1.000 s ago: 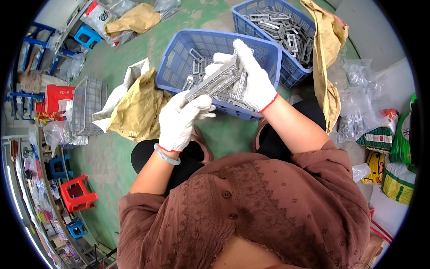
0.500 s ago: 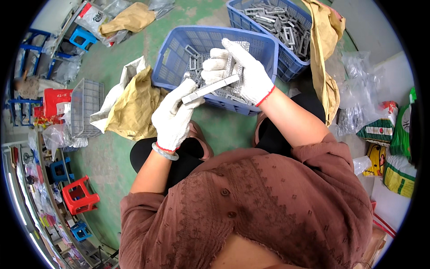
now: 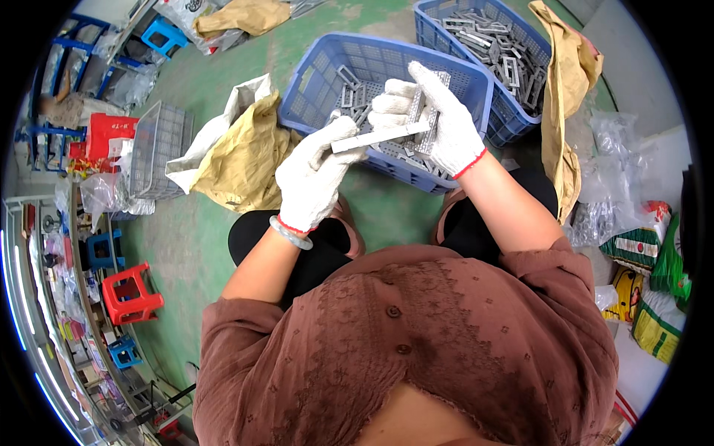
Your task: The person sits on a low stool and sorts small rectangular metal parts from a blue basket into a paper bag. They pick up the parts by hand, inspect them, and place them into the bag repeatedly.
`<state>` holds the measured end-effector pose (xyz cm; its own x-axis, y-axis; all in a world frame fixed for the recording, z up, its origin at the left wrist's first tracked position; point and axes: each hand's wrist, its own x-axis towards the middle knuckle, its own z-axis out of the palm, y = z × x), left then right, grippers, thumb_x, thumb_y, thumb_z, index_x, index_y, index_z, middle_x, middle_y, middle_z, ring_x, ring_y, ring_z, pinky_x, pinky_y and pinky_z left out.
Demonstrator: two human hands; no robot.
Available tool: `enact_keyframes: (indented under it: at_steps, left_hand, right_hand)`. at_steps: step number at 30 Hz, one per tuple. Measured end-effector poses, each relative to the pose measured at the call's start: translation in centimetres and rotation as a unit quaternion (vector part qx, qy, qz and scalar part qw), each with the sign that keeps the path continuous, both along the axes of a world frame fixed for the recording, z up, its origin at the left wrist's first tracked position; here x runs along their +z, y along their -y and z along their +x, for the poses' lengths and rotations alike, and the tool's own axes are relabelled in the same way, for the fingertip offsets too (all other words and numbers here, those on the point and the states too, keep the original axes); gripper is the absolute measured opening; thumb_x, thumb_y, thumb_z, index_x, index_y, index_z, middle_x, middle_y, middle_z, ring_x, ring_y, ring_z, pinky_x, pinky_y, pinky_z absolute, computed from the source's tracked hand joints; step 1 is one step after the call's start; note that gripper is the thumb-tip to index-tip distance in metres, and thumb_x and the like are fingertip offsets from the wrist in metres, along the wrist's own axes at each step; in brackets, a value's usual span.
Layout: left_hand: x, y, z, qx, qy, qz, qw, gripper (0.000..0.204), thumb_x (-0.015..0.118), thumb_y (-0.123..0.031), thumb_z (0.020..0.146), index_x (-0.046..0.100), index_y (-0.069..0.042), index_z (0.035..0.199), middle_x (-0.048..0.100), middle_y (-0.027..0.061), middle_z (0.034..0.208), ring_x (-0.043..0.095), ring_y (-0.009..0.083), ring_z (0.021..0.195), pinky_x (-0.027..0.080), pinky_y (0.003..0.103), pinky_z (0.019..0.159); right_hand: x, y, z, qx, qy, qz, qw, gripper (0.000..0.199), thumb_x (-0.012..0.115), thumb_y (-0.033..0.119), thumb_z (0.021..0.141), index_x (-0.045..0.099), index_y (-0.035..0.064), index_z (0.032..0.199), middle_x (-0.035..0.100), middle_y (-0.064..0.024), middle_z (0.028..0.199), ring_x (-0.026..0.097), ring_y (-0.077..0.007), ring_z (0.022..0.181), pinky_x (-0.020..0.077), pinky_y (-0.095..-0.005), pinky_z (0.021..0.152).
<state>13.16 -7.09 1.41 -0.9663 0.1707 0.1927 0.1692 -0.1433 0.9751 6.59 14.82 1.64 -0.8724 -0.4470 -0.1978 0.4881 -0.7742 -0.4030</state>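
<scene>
Both hands wear white knitted gloves with red cuff edges. My left hand (image 3: 316, 175) is closed on one end of a light grey metal bar (image 3: 383, 137), which slants up to the right. The bar's far end reaches my right hand (image 3: 446, 126). That hand is curled round several grey metal frame pieces (image 3: 424, 111), its thumb pointing up; the fingers partly hide them. Under both hands stands a blue plastic basket (image 3: 305, 93) with more loose metal frame pieces (image 3: 355, 95) in it.
A second blue basket (image 3: 513, 128), heaped with metal pieces, stands behind to the right, a tan sack (image 3: 559, 111) at its side. Left of the near basket is a yellow-and-white sack (image 3: 242, 167). Farther left are a grey crate (image 3: 156, 152) and a red stool (image 3: 130, 293).
The whole view has shifted, so the baskets and hands now appear farther right. The bar lies flatter than before, still between both hands.
</scene>
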Motion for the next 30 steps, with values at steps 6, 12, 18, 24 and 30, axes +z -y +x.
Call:
enact_keyframes:
  at_steps: [6, 12, 18, 24, 30]
  left_hand:
    - [1.5, 0.6, 0.4, 0.057, 0.046, 0.036, 0.997, 0.036, 0.063, 0.005, 0.093, 0.058, 0.008, 0.129, 0.068, 0.0157, 0.114, 0.069, 0.0235, 0.100, 0.056, 0.032, 0.087]
    - [5.0, 6.7, -1.6, 0.127, -0.034, -0.201, 0.971, 0.032, 0.057, 0.007, 0.089, 0.064, 0.006, 0.120, 0.070, 0.0090, 0.106, 0.067, 0.0164, 0.094, 0.052, 0.028, 0.086]
    - [5.5, 19.4, -6.9, 0.347, -0.098, -0.299, 0.884, 0.029, 0.062, -0.002, 0.090, 0.065, 0.004, 0.118, 0.071, 0.0129, 0.113, 0.069, 0.0190, 0.101, 0.054, 0.030, 0.091]
    - [5.0, 23.6, -7.3, 0.219, 0.034, -0.738, 0.637, 0.038, 0.064, -0.043, 0.089, 0.072, -0.015, 0.114, 0.073, 0.0124, 0.103, 0.068, 0.0318, 0.100, 0.052, 0.036, 0.087]
    - [7.8, 5.9, -5.1, 0.072, -0.109, -0.576, 0.807, 0.049, 0.064, -0.048, 0.093, 0.065, -0.008, 0.121, 0.070, 0.0167, 0.106, 0.068, 0.0311, 0.097, 0.051, 0.037, 0.085]
  right_hand:
    - [0.3, 0.2, 0.1, 0.012, 0.019, 0.008, 1.000, 0.045, 0.065, 0.043, 0.097, 0.058, -0.0008, 0.108, 0.067, -0.0154, 0.091, 0.068, -0.0300, 0.085, 0.0593, -0.0427, 0.077]
    - [-1.0, -0.4, -0.7, -0.004, 0.032, 0.066, 0.997, 0.036, 0.067, 0.041, 0.095, 0.061, 0.0060, 0.090, 0.066, -0.0183, 0.087, 0.069, -0.0320, 0.074, 0.0589, -0.0410, 0.064]
    - [-1.3, -0.5, -0.5, 0.027, -0.004, 0.084, 0.996, 0.039, 0.065, 0.046, 0.096, 0.061, 0.0082, 0.090, 0.067, -0.0246, 0.100, 0.069, -0.0352, 0.086, 0.0575, -0.0416, 0.069]
    - [-0.1, 0.5, -0.4, 0.262, -0.081, -0.177, 0.945, 0.088, 0.042, 0.082, 0.088, 0.057, 0.0046, 0.126, 0.066, -0.0233, 0.120, 0.068, -0.0391, 0.096, 0.0553, -0.0489, 0.080]
    - [1.8, 0.4, 1.1, 0.244, -0.034, -0.013, 0.969, 0.079, 0.038, 0.083, 0.089, 0.058, 0.0085, 0.105, 0.062, -0.0182, 0.098, 0.061, -0.0331, 0.073, 0.0530, -0.0446, 0.059]
